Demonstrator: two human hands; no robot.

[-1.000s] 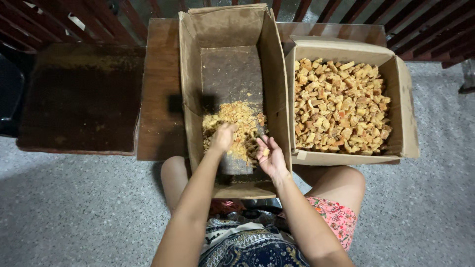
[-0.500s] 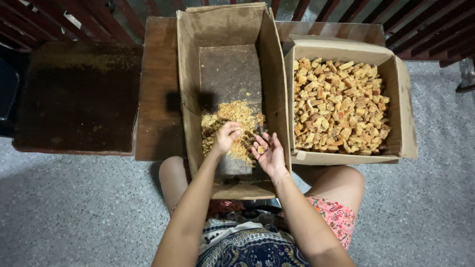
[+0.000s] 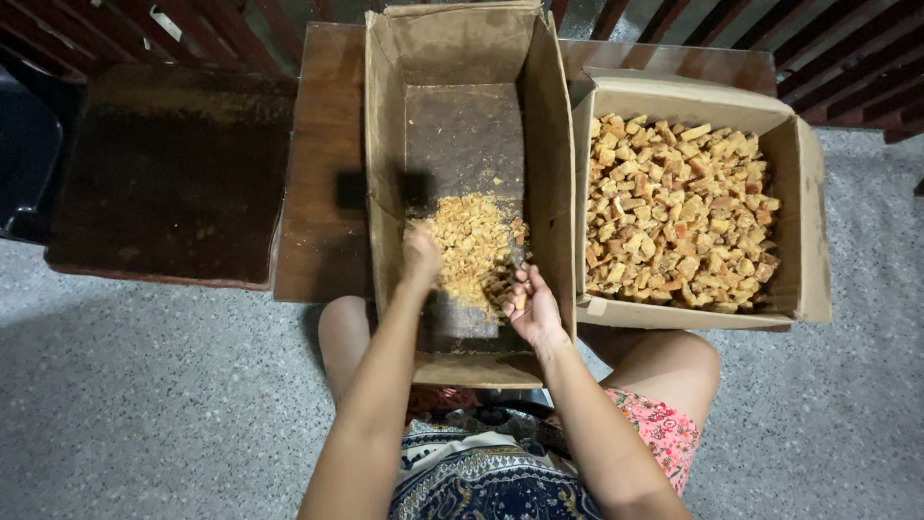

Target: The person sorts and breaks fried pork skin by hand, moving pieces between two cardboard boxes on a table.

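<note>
A heap of small golden-tan crumbs, fine and broken, lies on the dark floor of the tall box, toward its near half. The left hand rests curled on the heap's left edge, and whether it grips any I cannot tell; the right hand sits palm-up and half open at the heap's right, cupping a few bits. Just beside stands a second box full of larger tan chunks
</note>
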